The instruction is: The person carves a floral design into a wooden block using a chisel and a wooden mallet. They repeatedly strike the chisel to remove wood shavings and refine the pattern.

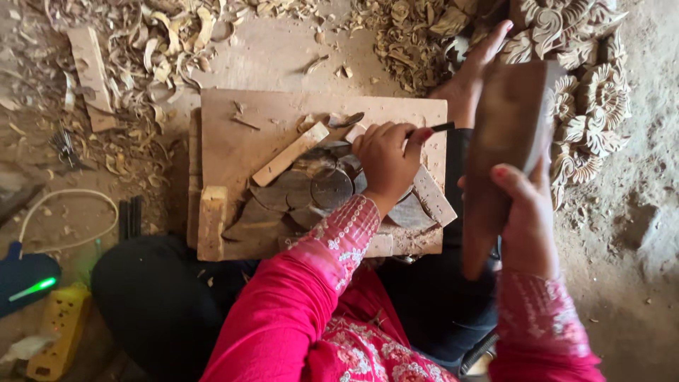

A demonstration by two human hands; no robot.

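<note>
Here, in the head view, the person is sitting on the ground with a wooden board (240,134) resting across the lap. The left hand (385,159) is curling shut around a thin dark chisel (440,128), whose handle end is poking out to the right past the knuckles; its tip is hidden under the fingers, so where it meets the wood cannot be told. Below that hand a dark carved workpiece (311,191) (petal shapes around a round centre) is lying on the board, hemmed in by pale wooden strips (290,154) nearly all around. The right hand (523,219) is gripping a heavy wooden mallet block (506,141), fingers wrapping fully around its lower part, and is holding it upright just right of the board, apart from the chisel. A bare foot (470,74) is showing beyond the board. Finished carved flower pieces (590,92) are piling at upper right, wood shavings (163,42) at upper left, and a yellow power strip (56,329) is lying at lower left.
</note>
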